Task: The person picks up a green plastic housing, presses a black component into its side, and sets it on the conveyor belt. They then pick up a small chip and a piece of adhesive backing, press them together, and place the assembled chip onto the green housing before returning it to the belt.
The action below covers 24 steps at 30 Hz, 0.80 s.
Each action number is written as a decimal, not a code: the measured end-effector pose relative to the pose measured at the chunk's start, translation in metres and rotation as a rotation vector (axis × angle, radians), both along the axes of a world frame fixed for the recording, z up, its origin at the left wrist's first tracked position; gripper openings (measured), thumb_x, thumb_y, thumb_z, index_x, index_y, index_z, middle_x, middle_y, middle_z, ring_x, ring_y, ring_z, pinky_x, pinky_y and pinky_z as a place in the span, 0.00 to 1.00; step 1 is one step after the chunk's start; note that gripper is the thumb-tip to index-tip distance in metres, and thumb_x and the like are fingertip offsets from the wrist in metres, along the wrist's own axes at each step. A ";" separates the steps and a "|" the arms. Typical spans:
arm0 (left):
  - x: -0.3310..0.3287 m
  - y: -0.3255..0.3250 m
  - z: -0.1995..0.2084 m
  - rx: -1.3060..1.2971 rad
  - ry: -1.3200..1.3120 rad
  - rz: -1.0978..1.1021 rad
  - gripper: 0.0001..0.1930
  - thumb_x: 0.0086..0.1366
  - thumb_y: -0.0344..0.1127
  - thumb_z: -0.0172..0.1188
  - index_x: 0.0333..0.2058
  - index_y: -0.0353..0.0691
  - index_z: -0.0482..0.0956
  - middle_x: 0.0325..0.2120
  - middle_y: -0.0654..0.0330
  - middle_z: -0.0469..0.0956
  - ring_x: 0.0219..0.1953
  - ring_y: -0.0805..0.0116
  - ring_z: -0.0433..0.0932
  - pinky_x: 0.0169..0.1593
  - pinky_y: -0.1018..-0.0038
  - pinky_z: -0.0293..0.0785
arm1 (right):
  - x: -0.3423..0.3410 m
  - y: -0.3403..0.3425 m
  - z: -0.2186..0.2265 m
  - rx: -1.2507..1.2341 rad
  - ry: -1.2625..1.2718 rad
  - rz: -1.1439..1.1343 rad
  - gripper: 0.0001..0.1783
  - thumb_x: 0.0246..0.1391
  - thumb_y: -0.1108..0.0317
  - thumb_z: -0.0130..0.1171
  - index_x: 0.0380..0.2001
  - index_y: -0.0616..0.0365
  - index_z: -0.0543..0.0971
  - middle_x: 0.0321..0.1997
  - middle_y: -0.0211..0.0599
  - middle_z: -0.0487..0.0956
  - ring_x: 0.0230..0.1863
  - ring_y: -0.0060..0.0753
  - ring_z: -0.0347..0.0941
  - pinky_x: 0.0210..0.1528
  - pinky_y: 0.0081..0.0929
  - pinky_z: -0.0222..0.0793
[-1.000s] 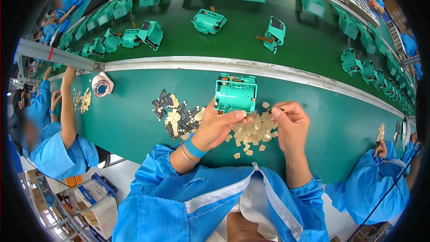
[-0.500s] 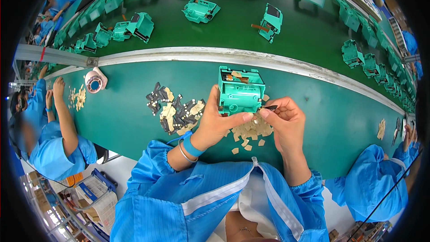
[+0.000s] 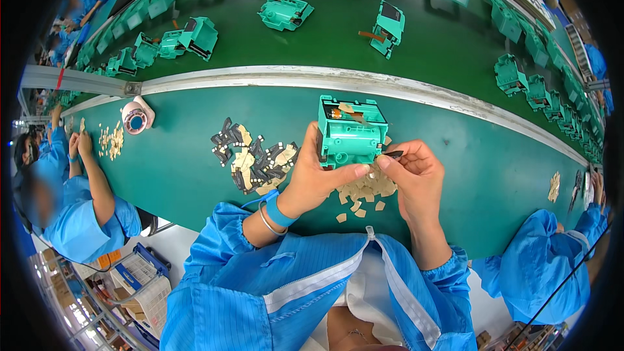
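A turquoise plastic housing (image 3: 352, 142) is raised over the bench, its open compartment facing away from me. My left hand (image 3: 311, 179) is closed round its left side, thumb laid along the lower front edge. Inside the compartment sit a copper-coloured part and some cream-coloured scraps. At the housing's lower right corner my right hand (image 3: 417, 174) pinches a small, slim black piece (image 3: 394, 155) with a pointed end; its exact kind does not show. Beneath both hands lies a heap of cream-coloured flat pieces (image 3: 367, 190). Left of it is a pile of black and cream strips (image 3: 257, 162).
A whitish rail (image 3: 279, 75) divides my green bench (image 3: 481, 156) from a dark green belt carrying several similar housings (image 3: 286, 12). A white round-mouthed object (image 3: 138, 117) stands at left. Blue-clad co-workers sit at left (image 3: 81, 211) and right (image 3: 536, 260).
The housings on the belt have shifted slightly left. My hands hold nearly the same pose, the housing tilted a little. The left co-worker's hands have come together.
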<state>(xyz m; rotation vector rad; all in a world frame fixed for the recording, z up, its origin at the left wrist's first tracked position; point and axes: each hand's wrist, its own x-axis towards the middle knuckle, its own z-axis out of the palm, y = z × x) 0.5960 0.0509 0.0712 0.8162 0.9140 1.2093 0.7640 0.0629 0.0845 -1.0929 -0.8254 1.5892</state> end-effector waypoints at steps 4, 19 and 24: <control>0.002 0.001 0.004 0.000 -0.024 -0.001 0.28 0.53 0.25 0.66 0.48 0.35 0.58 0.47 0.54 0.70 0.50 0.70 0.71 0.54 0.73 0.69 | 0.000 -0.001 0.000 0.019 -0.004 -0.008 0.08 0.47 0.82 0.62 0.31 0.64 0.74 0.29 0.34 0.77 0.31 0.18 0.74 0.34 0.16 0.70; 0.001 -0.002 0.001 -0.162 -0.492 -0.077 0.25 0.62 0.22 0.53 0.55 0.37 0.54 0.42 0.46 0.74 0.36 0.57 0.80 0.41 0.70 0.80 | 0.006 0.002 -0.008 0.157 0.141 0.095 0.08 0.51 0.77 0.61 0.35 0.65 0.76 0.40 0.34 0.73 0.40 0.21 0.70 0.45 0.23 0.68; 0.002 -0.003 -0.006 -0.255 -0.682 -0.106 0.20 0.64 0.24 0.50 0.54 0.33 0.59 0.41 0.47 0.74 0.35 0.56 0.80 0.38 0.73 0.81 | 0.005 -0.003 -0.006 0.145 0.047 0.047 0.06 0.52 0.76 0.60 0.33 0.65 0.78 0.40 0.34 0.71 0.39 0.22 0.69 0.44 0.21 0.67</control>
